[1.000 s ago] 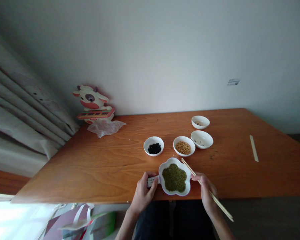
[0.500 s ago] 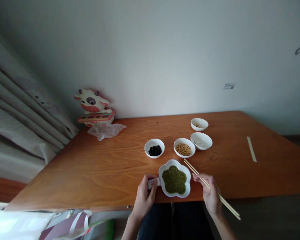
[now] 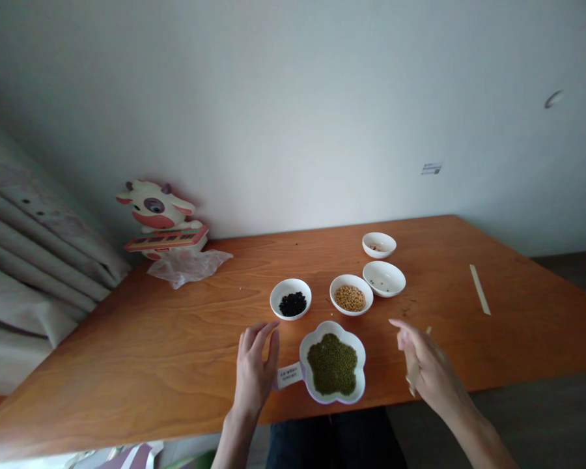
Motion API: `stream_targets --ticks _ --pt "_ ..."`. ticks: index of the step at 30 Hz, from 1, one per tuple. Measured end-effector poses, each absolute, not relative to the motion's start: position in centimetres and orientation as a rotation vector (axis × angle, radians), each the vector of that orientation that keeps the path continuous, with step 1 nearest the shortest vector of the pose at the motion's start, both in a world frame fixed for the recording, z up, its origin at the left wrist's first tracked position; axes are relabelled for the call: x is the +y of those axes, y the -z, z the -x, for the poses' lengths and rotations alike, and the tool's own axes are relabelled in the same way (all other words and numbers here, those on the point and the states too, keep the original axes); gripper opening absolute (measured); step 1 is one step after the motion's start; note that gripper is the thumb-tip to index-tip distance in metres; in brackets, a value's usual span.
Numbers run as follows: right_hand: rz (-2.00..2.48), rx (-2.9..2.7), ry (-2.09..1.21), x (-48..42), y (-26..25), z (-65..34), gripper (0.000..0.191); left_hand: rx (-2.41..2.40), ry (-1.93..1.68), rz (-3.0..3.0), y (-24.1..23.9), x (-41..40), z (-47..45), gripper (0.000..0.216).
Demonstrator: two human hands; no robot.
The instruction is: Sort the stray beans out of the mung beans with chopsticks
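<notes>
A flower-shaped white dish (image 3: 305, 384) with a labelled handle (image 3: 290, 376) lies near the table's front edge, full of green mung beans (image 3: 332, 363). Just left of that handle is my left hand (image 3: 254, 365), its thumb and fingers apart and nothing in it. My right hand (image 3: 422, 358) is over the table right of the dish, index finger pointing forward and the other fingers curled round chopsticks (image 3: 412, 385), mostly hidden by the hand. Behind the dish stand a white bowl of black beans (image 3: 293, 304) and a bowl of yellow soybeans (image 3: 350, 298).
A white bowl (image 3: 390, 277) with a few small bits touches the soybean bowl; another bowl (image 3: 378, 244) with scraps stands behind it. A pale flat strip (image 3: 479, 288) lies at right. At the back left are a cow toy keyboard (image 3: 163, 225) and a crumpled plastic bag (image 3: 188, 266).
My left hand has let go of the dish handle and opened beside it. My right hand has turned, so the chopsticks no longer point toward the bowls. The view has shifted slightly.
</notes>
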State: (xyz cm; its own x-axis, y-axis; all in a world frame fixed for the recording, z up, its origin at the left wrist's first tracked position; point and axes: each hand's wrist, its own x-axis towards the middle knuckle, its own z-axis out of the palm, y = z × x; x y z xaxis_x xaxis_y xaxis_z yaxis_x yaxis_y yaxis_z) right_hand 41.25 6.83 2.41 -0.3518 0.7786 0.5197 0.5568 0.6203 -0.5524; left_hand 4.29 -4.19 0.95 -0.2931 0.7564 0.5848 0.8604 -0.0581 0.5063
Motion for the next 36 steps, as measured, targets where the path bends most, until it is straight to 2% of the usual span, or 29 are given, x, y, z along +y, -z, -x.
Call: stream_targets --ticks 9,15,23,25,31,36 --pt "1.085 -2.385 -0.017 11.4 -1.7 -36.5 0.026 -2.090 0.972 2.088 -1.6 0.1 -2.0 0.019" --pt "1.174 -2.385 0.091 13.6 -2.5 -38.2 0.025 -2.044 0.814 2.114 -2.6 1.4 -2.7 0.018" --pt "1.324 -2.427 0.186 18.4 -2.2 -42.3 0.031 -1.993 0.663 2.184 -4.8 2.4 -6.6 0.034" --pt "1.334 -2.460 0.177 18.9 -1.8 -42.4 0.031 -2.020 0.506 2.167 -5.3 2.8 -7.8 0.036" --pt "1.354 -2.549 0.151 19.1 -1.8 -42.7 0.032 -2.013 0.200 2.244 -6.2 4.2 -10.9 0.053" --pt "1.310 -2.582 0.160 17.7 -2.0 -44.2 0.029 -2.031 0.171 2.197 -6.2 5.7 -12.7 0.054"
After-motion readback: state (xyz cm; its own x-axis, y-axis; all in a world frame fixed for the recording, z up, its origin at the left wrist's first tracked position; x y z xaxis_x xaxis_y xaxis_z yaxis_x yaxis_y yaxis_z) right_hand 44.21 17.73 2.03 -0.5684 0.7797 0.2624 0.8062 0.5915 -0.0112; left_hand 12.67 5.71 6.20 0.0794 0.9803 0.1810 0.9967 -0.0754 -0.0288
